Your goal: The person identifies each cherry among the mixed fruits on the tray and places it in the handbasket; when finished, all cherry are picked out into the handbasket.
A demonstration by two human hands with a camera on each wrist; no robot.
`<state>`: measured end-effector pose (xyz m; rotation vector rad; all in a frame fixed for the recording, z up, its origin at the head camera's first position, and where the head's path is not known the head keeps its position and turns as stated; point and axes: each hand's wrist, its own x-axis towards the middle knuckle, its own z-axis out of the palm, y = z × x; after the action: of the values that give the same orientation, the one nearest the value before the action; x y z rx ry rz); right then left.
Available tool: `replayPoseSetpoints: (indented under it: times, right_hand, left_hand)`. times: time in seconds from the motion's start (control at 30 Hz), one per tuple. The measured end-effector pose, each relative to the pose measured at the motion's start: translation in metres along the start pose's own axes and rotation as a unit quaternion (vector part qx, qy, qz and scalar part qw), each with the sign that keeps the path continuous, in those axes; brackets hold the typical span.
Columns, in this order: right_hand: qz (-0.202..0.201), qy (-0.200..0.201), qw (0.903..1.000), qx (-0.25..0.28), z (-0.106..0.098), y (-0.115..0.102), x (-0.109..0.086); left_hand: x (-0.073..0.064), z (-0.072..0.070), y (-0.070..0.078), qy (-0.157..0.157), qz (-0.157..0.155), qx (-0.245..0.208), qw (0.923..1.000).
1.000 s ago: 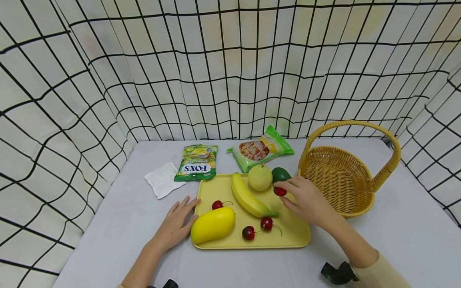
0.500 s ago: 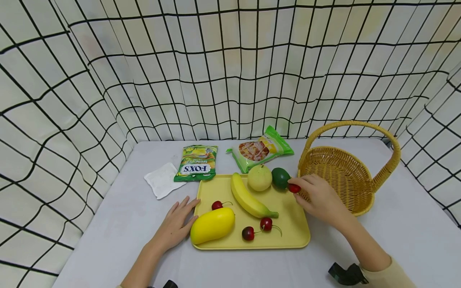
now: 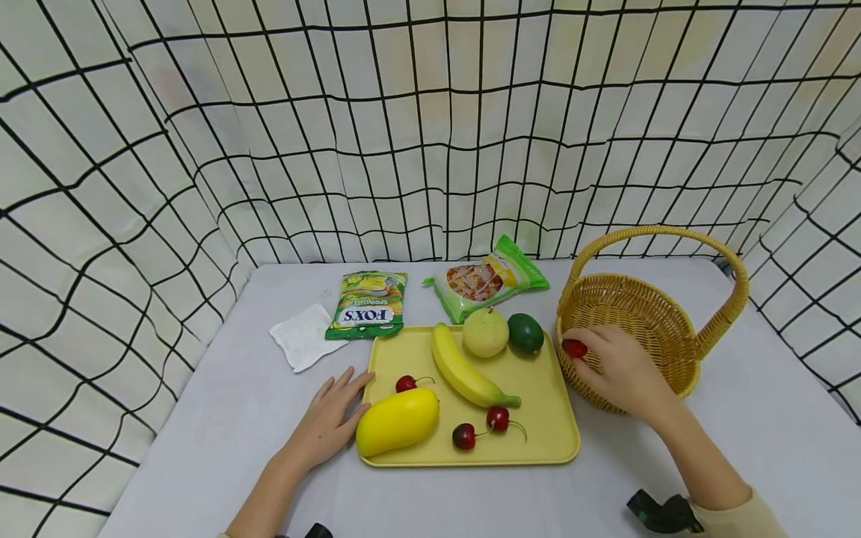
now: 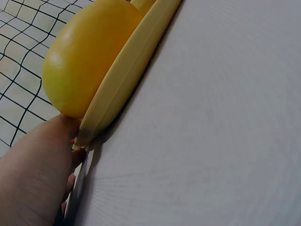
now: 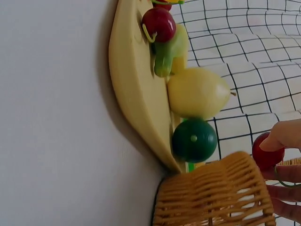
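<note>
My right hand [image 3: 622,370] pinches a red cherry [image 3: 575,348] between thumb and fingers, over the near left rim of the wicker basket [image 3: 689,351]. The cherry's thin green stem shows in the right wrist view. My left hand [image 3: 326,422] rests at the left edge of the yellow tray [image 3: 545,441], fingers relaxed, beside a yellow mango [image 3: 398,422]. On the tray lie a banana [image 3: 464,370], a round pale-green pear [image 3: 486,332], a dark green avocado-like fruit [image 3: 525,333] and more cherries: one behind the mango [image 3: 406,383] and two at the front [image 3: 464,436].
Behind the tray lie a green Fox's candy bag [image 3: 368,305] and a green-white snack packet [image 3: 487,280]. A white square packet [image 3: 306,336] is at the left. The basket's tall handle [image 3: 662,230] arches over it. Black-lined netting [image 3: 444,164] surrounds the table.
My right hand has carried the cherry rightward, from beside the dark green fruit on the tray to over the basket's rim. My left hand has stayed in place.
</note>
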<state>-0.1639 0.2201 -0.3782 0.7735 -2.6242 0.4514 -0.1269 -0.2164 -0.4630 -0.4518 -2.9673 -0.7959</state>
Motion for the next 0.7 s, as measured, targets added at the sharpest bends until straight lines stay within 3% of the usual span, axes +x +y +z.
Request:
replayPoseSetpoints:
  times: [0.4, 0.7]
  right_hand:
    - [0.087, -0.073, 0.9924, 0.048, 0.0, 0.022, -0.006]
    - [0.098, -0.107, 0.9874, 0.063, 0.006, 0.041, -0.01]
  left_hand:
    - [0.0, -0.001, 0.001, -0.002, -0.002, -0.001, 1.0]
    - [0.0, 0.0, 0.001, 0.003, 0.003, 0.0, 1.0]
